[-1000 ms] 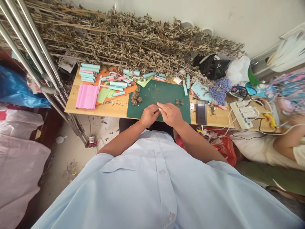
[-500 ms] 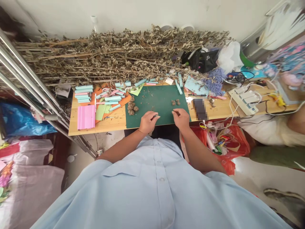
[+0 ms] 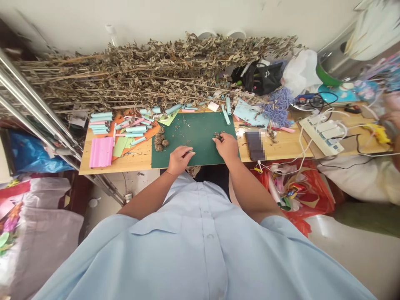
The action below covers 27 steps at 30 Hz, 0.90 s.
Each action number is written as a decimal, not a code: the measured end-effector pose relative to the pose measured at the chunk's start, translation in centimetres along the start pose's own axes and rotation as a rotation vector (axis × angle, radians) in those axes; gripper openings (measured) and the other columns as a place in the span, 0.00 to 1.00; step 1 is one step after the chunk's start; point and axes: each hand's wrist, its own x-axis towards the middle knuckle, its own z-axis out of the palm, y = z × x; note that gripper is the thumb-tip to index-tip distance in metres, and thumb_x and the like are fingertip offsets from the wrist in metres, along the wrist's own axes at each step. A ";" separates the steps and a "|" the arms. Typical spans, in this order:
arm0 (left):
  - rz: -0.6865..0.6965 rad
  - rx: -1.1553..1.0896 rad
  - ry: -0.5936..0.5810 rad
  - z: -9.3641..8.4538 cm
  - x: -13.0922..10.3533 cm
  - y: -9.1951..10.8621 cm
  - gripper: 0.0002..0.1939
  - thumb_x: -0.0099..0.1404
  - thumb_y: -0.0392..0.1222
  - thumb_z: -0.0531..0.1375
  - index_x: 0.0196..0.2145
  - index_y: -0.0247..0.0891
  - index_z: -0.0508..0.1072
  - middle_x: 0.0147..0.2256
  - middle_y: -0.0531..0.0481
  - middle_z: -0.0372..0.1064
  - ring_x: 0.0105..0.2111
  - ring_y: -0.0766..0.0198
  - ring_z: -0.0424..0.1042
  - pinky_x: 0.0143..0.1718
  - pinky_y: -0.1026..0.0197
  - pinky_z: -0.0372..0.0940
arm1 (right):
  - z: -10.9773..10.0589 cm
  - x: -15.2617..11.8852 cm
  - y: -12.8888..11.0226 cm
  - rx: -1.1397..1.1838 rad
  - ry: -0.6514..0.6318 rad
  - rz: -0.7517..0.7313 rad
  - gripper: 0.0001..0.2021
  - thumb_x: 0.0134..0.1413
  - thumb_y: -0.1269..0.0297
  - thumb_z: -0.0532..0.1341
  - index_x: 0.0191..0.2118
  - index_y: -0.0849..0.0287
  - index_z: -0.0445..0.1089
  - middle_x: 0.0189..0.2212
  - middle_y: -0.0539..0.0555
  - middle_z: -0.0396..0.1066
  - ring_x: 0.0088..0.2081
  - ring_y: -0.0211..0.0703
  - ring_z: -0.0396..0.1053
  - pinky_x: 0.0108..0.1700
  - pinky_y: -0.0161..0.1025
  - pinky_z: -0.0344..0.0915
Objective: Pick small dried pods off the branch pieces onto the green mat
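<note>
My left hand (image 3: 181, 159) is closed in a pinch over the front edge of the green cutting mat (image 3: 190, 129). A small bit of dried plant (image 3: 190, 152) shows at its fingertips, mostly hidden. On the right part of the mat, my right hand (image 3: 226, 146) has its thumb and forefinger at a small clump of dried leaf (image 3: 218, 135), which the fingers partly cover. Several brown, crumbly balls of dried plant (image 3: 160, 141) lie together at the mat's left edge. Loose crumbs are scattered on the mat.
Long dried stalks (image 3: 125, 79) lie along the back. Light-blue and pink paper rolls (image 3: 136, 129) and a pink paper stack (image 3: 101, 152) are at left. A phone (image 3: 255, 146), purple yarn (image 3: 278, 106) and a power strip (image 3: 321, 131) with cables are at right. A red bag (image 3: 318, 196) sits below.
My right hand has moved forward and inward to the dried leaf clumps, which lay apart from it before. My left hand keeps its pinch. The whole view has shifted slightly.
</note>
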 end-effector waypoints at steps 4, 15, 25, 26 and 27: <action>-0.055 -0.008 0.007 0.0 0.0 0.4 0.17 0.71 0.56 0.64 0.45 0.39 0.82 0.42 0.44 0.78 0.29 0.67 0.75 0.34 0.60 0.75 | -0.4 0.3 0.2 0.003 -0.072 -0.079 0.08 0.60 0.58 0.65 0.38 0.57 0.77 0.34 0.58 0.76 0.40 0.53 0.72 0.46 0.48 0.69; -0.100 -0.055 0.034 0.2 0.1 0.9 0.16 0.70 0.53 0.66 0.43 0.37 0.82 0.39 0.46 0.77 0.26 0.70 0.74 0.30 0.64 0.73 | -2.0 0.2 1.1 0.138 -0.299 -0.245 0.11 0.57 0.59 0.68 0.44 0.55 0.80 0.41 0.56 0.77 0.38 0.49 0.74 0.48 0.48 0.71; -0.102 -0.126 0.083 0.8 0.0 0.7 0.16 0.68 0.52 0.68 0.43 0.36 0.83 0.39 0.46 0.78 0.24 0.71 0.73 0.28 0.65 0.71 | -3.4 3.2 2.0 0.220 -0.535 -0.422 0.16 0.64 0.59 0.62 0.53 0.54 0.81 0.51 0.59 0.78 0.46 0.53 0.78 0.56 0.54 0.73; -0.102 -0.134 0.089 0.9 0.0 0.6 0.17 0.67 0.53 0.68 0.43 0.36 0.83 0.39 0.46 0.78 0.24 0.71 0.73 0.28 0.65 0.71 | -3.4 3.5 1.9 0.206 -0.543 -0.456 0.14 0.64 0.61 0.62 0.51 0.53 0.83 0.51 0.58 0.79 0.49 0.54 0.77 0.57 0.54 0.73; -0.098 -0.140 0.097 1.0 0.0 0.4 0.17 0.67 0.54 0.68 0.42 0.35 0.83 0.39 0.46 0.78 0.24 0.71 0.73 0.28 0.64 0.71 | -3.4 3.7 1.8 0.189 -0.549 -0.487 0.13 0.64 0.62 0.63 0.48 0.53 0.84 0.49 0.58 0.80 0.51 0.54 0.77 0.58 0.54 0.72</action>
